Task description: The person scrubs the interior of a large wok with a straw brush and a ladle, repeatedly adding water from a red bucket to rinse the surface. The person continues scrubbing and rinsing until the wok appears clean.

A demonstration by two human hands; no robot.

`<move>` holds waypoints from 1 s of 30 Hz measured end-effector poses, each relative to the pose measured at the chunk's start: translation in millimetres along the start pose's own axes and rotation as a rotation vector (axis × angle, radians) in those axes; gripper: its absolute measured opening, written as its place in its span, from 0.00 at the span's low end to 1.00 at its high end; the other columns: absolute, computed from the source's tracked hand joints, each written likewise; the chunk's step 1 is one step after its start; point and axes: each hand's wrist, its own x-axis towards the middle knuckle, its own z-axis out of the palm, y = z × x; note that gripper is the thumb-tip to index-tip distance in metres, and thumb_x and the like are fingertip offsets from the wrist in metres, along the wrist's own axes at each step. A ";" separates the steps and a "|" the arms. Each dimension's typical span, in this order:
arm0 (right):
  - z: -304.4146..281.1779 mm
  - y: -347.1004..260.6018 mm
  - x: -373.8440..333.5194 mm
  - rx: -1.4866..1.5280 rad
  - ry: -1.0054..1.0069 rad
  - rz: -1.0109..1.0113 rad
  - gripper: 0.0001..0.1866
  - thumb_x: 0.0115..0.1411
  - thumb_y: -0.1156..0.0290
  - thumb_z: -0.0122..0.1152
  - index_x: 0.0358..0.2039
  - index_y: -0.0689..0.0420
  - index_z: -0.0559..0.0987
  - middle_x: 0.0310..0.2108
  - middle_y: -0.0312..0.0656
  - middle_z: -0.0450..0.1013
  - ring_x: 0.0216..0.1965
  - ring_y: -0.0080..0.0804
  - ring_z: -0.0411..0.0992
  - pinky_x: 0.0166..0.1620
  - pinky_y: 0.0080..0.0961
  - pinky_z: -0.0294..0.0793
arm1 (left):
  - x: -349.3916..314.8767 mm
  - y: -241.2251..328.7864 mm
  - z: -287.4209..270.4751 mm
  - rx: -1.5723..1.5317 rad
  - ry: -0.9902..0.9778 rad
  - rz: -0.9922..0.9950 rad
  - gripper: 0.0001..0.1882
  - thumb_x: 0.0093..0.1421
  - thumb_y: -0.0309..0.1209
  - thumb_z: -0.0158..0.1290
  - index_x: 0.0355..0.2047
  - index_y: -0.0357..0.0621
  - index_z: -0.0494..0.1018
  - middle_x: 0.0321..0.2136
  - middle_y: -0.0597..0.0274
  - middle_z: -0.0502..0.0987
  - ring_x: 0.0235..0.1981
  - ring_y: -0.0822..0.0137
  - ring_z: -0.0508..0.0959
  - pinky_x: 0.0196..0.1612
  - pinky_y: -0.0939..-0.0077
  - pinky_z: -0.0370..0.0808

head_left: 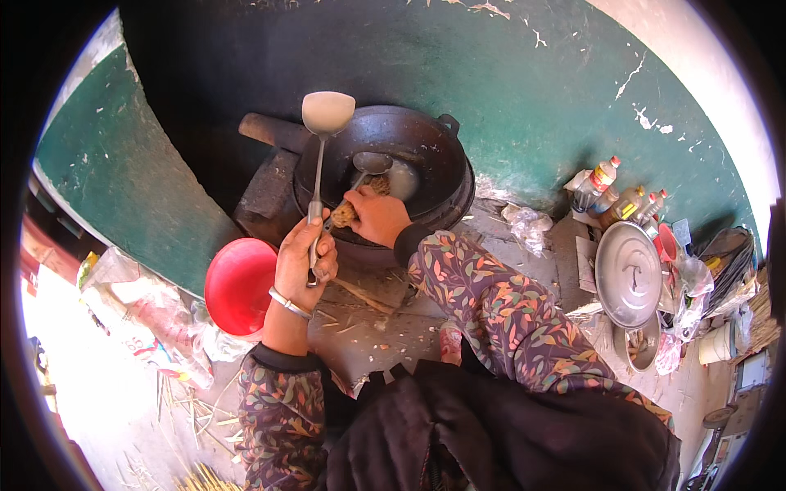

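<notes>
Just behind the far rim of the black wok [417, 131] stands the green wall [524, 98], so room narrows there; a brown cylinder [274, 131] edges the far left. The right hand [381, 217] is closed around a brown scrubber [345, 215] at the near rim. Left of it, the left hand [307, 254] curls tightly around an upright spatula [328, 112]; whether it also grips the ladle [372, 163], its bowl within the wok's outline, I cannot tell. A red basin [240, 286] crowds the near left; bottles [604, 176] and a metal lid [629, 274] sit well right.
</notes>
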 end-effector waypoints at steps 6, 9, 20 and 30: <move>-32.9 41.8 -2.6 0.190 0.194 0.114 0.18 0.46 0.64 0.61 0.40 0.51 0.72 0.34 0.46 0.75 0.33 0.46 0.75 0.37 0.38 0.74 | -3.7 -8.4 -1.4 0.032 0.024 -0.064 0.11 0.64 0.35 0.46 0.44 0.46 0.67 0.15 0.69 0.63 0.08 0.77 0.59 0.12 0.82 0.55; -54.2 81.3 -6.0 0.588 0.350 0.215 0.18 0.47 0.68 0.61 0.41 0.54 0.74 0.31 0.45 0.77 0.34 0.35 0.77 0.41 0.28 0.75 | -4.8 -20.0 3.7 0.081 0.040 -0.148 0.11 0.65 0.35 0.45 0.45 0.47 0.68 0.15 0.71 0.64 0.08 0.78 0.58 0.11 0.83 0.55; -92.1 83.6 -53.2 0.460 0.388 0.191 0.19 0.44 0.78 0.61 0.40 0.54 0.75 0.40 0.45 0.73 0.43 0.45 0.73 0.47 0.30 0.71 | 11.8 -52.4 -0.9 0.159 0.143 -0.334 0.10 0.64 0.36 0.47 0.43 0.49 0.66 0.15 0.70 0.64 0.08 0.77 0.59 0.11 0.83 0.54; -83.2 47.0 -54.2 0.348 0.340 -0.216 0.21 0.44 0.75 0.63 0.42 0.52 0.73 0.45 0.45 0.71 0.43 0.49 0.71 0.45 0.32 0.73 | 9.8 -65.5 -10.8 0.295 0.090 -0.362 0.13 0.64 0.37 0.47 0.46 0.47 0.65 0.13 0.70 0.62 0.07 0.77 0.58 0.10 0.82 0.52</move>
